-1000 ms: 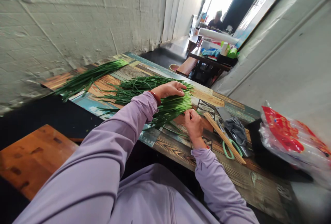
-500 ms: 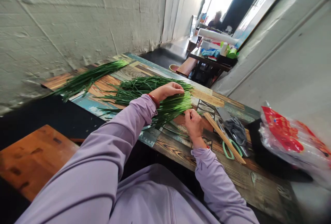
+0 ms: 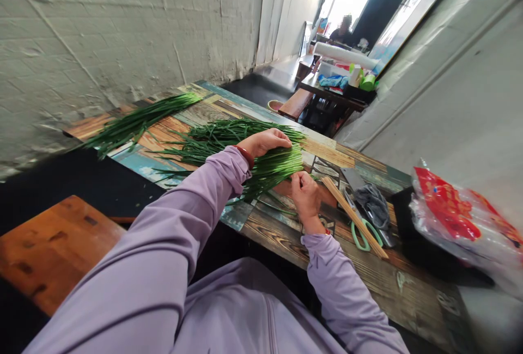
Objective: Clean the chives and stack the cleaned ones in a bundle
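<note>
A spread of long green garlic chives (image 3: 281, 164) lies on the patchwork-patterned table, pale stem ends to the right. My left hand (image 3: 268, 141) reaches over them from above, thumb and fingers pinched on stems near the pale ends. At the near right edge of the stems, my right hand (image 3: 305, 195) is closed, its thumb and forefinger pinching at a stem end; the other fingers are curled in. Further left, against the wall side, a second bunch of chives (image 3: 143, 120) rests on the table, leaves hanging past the edge.
Right of my right hand lie thin wooden sticks (image 3: 353, 217), green-handled scissors (image 3: 360, 240), and a grey cloth (image 3: 372, 204). A red-and-clear plastic bag (image 3: 453, 207) sits by a black container (image 3: 412, 234). An orange wooden stool (image 3: 57, 250) stands lower left. A person sits far back.
Almost nothing differs. Both hands stay at the chives with the same pinched grip; the view has shifted very slightly.
</note>
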Action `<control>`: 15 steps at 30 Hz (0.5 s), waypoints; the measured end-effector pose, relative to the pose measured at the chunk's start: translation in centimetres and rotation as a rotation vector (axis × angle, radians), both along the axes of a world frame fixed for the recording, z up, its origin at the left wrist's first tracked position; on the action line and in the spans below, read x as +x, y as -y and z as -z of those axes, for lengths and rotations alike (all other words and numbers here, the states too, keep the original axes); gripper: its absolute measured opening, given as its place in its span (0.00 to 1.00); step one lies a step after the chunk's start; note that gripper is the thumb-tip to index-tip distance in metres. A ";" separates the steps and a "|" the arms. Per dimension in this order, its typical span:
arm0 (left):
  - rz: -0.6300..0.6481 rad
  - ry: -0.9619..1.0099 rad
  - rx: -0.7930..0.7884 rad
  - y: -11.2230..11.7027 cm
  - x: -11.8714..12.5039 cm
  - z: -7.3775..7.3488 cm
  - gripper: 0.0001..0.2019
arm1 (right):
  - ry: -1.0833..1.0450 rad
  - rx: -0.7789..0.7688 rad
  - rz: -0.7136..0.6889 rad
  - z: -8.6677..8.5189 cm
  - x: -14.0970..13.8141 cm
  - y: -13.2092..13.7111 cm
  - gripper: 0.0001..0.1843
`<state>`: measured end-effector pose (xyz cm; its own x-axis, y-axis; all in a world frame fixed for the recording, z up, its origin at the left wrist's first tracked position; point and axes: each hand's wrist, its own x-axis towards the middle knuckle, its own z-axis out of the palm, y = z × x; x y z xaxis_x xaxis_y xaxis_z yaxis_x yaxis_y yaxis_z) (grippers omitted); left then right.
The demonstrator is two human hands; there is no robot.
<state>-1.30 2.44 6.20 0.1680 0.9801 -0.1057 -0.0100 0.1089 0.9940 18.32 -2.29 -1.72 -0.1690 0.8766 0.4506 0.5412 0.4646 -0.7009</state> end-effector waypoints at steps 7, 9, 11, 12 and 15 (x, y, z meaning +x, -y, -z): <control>0.026 -0.007 -0.014 0.1 0.2 -0.3 0.08 | -0.001 0.026 -0.001 0.2 -0.1 0.1 0.18; 0.020 -0.033 -0.028 0.1 0.4 -0.3 0.07 | -0.013 0.013 0.005 0.1 -0.1 0.1 0.18; 0.020 -0.058 -0.042 0.2 0.6 -0.4 0.07 | -0.026 -0.029 0.002 -0.1 -0.1 0.0 0.17; 0.025 -0.072 -0.043 0.2 0.6 -0.4 0.07 | -0.032 -0.060 -0.005 -0.3 0.0 0.0 0.17; 0.000 -0.130 0.026 0.3 0.0 -0.6 0.10 | -0.053 -0.149 -0.050 -0.5 0.2 -0.2 0.18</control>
